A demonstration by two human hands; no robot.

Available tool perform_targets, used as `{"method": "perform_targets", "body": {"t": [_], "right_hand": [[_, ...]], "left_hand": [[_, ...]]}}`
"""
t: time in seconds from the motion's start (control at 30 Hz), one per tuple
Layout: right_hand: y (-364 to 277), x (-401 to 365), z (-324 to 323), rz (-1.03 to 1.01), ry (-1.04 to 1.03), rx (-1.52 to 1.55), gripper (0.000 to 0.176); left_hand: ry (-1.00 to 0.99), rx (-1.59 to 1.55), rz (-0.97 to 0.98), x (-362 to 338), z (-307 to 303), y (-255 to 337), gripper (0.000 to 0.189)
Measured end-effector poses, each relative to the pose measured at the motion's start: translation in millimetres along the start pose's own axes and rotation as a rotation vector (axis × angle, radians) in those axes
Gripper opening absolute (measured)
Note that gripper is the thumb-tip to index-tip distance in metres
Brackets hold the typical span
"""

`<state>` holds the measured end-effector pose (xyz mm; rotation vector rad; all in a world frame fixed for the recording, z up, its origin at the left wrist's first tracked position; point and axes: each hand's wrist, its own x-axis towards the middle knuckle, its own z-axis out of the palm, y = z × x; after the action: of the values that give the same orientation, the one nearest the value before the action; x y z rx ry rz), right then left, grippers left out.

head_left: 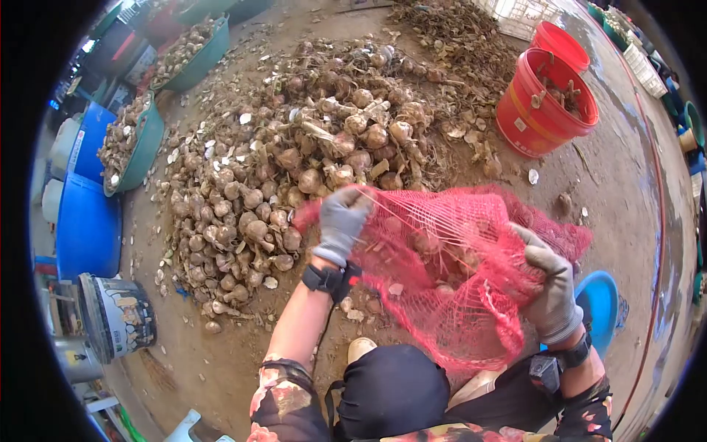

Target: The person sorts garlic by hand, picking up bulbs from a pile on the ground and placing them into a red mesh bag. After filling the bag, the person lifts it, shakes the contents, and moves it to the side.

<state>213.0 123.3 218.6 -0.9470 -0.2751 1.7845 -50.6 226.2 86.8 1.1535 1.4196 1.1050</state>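
Observation:
A red mesh bag (442, 214) is stretched between my two gloved hands, above the floor in front of my knees. My left hand (342, 225), in a grey glove, is closed on the bag's left edge, beside the pile. The bag's right side is gripped by my right hand (549, 287), also gloved, with the net bunched at the fingers. A thick corded edge hangs down toward my legs. Through the netting a few brown bulbs show. A large heap of soil-covered bulbs (294, 158) with dry stems lies just beyond my left hand.
Two red buckets (526, 118) stand at the far right, the nearer one holding some bulbs. A blue basin (598, 306) sits beside my right wrist. Green tubs (145, 151) of bulbs, blue tubs (85, 228) and a white-and-black bucket (121, 317) line the left. Dry debris (460, 44) lies behind the heap.

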Motion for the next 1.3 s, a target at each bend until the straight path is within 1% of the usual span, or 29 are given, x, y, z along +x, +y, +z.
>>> {"method": "perform_targets", "body": {"t": [0.03,0.1,0.13,0.2,0.27,0.3,0.33,0.4,0.47,0.5,0.53,0.6,0.67,0.7,0.73,0.77,0.8,0.83,0.87,0.93,0.97,1.03,1.07,1.1,1.13,1.17,1.2,1.27,1.3], "right_hand": [[2.4,1.4,-6.0,-0.006,0.036,-0.043,0.044],[-2.7,-1.1,0.1,-0.032,0.015,-0.051,0.044],[-6.3,-3.9,4.1,-0.058,0.002,-0.057,0.044],[-11.6,-4.8,2.8,-0.034,-0.037,0.014,0.044],[-11.1,-5.2,-1.5,-0.074,-0.019,-0.024,0.044],[-11.4,-5.2,-5.9,-0.065,-0.031,-0.029,0.044],[-12.0,-3.2,-7.0,-0.063,-0.034,-0.028,0.044],[-12.4,-0.4,-7.3,-0.049,-0.016,0.002,0.043],[-11.7,2.5,-5.3,-0.039,0.0,-0.006,0.043],[-10.5,4.0,-4.6,-0.039,0.012,-0.005,0.043],[-8.0,6.9,-7.2,-0.04,0.01,-0.004,0.043],[-4.3,14.1,-16.5,-0.029,-0.003,-0.03,0.042],[-4.9,15.8,-16.1,-0.009,-0.006,-0.04,0.042],[-4.5,16.2,-13.0,-0.012,-0.022,-0.041,0.041],[-4.0,17.3,-10.3,-0.016,-0.04,-0.044,0.041],[-2.9,18.7,-8.4,-0.012,-0.042,-0.042,0.041],[-1.1,19.9,-6.9,-0.014,-0.033,-0.074,0.041],[1.0,21.2,-5.9,-0.014,-0.024,-0.108,0.041],[3.7,23.5,-5.8,-0.005,-0.027,-0.107,0.041],[9.6,28.4,-5.3,0.019,-0.03,-0.078,0.042],[10.6,27.2,0.1,0.026,-0.032,-0.081,0.042],[10.3,17.5,17.5,-0.036,0.0,-0.095,0.045],[8.5,12.3,23.5,-0.034,-0.003,-0.093,0.045],[6.4,7.3,29.3,-0.024,-0.063,-0.068,0.046],[6.7,4.4,32.3,-0.013,-0.121,-0.044,0.047],[9.0,4.3,32.5,-0.014,-0.092,-0.064,0.048],[10.2,6.1,32.7,-0.011,-0.091,-0.067,0.048],[13.0,10.4,31.5,0.043,-0.083,-0.054,0.048],[14.4,13.0,28.4,0.043,-0.081,-0.056,0.048]], "left_hand": [[0.005,0.003,0.006,8.6,-9.1,5.7,0.011],[0.005,-0.302,-0.017,21.3,-22.7,15.5,0.005],[0.19,-0.308,0.031,26.7,-22.8,17.2,0.007],[0.405,-0.283,0.123,53.6,-41.0,-20.3,0.011],[0.395,0.188,0.045,61.4,-52.2,-34.7,0.012],[0.346,0.091,-0.184,63.4,-59.5,-33.2,0.02],[0.35,0.092,-0.183,68.7,-59.1,-35.1,0.02],[0.363,0.686,-0.037,78.3,-51.9,-44.5,0.035],[0.138,1.163,0.169,75.9,-28.2,-62.8,0.048],[0.105,1.202,0.07,72.9,-20.9,-63.9,0.054],[0.107,1.203,0.072,75.2,-21.5,-61.5,0.054],[0.094,1.059,-0.108,83.0,-19.6,-59.0,0.051],[0.27,0.367,-0.075,66.9,-33.9,-69.3,0.047],[0.327,0.081,-0.117,46.6,-37.4,-46.7,0.048],[0.406,-0.11,-0.064,27.2,-46.5,-35.4,0.049],[0.469,-0.155,0.078,14.6,-62.0,-50.7,0.047],[0.448,-0.303,0.008,-13.3,-65.3,-34.9,0.043],[0.522,-0.249,0.126,-32.7,-63.1,-36.8,0.041],[0.53,-0.244,0.121,-55.4,-54.3,-29.1,0.041],[-0.015,0.035,0.28,-89.9,-37.4,-7.8,0.039],[-0.008,0.036,0.277,-86.9,-42.0,-9.9,0.039],[0.012,-0.262,-0.076,-63.6,-59.3,-21.3,0.041],[0.249,-0.029,-0.13,-42.6,-69.6,-42.1,0.047],[0.386,0.52,-0.12,-18.7,-79.3,-54.6,0.054],[0.431,0.849,-0.022,2.4,-84.2,-71.8,0.052],[0.467,1.178,0.079,18.8,-87.0,-82.2,0.051],[0.467,1.177,0.075,29.6,-81.5,-76.8,0.051],[0.159,1.304,-0.191,41.7,-64.7,-63.9,0.046],[0.157,1.302,-0.192,46.3,-66.3,-67.3,0.046]]}}
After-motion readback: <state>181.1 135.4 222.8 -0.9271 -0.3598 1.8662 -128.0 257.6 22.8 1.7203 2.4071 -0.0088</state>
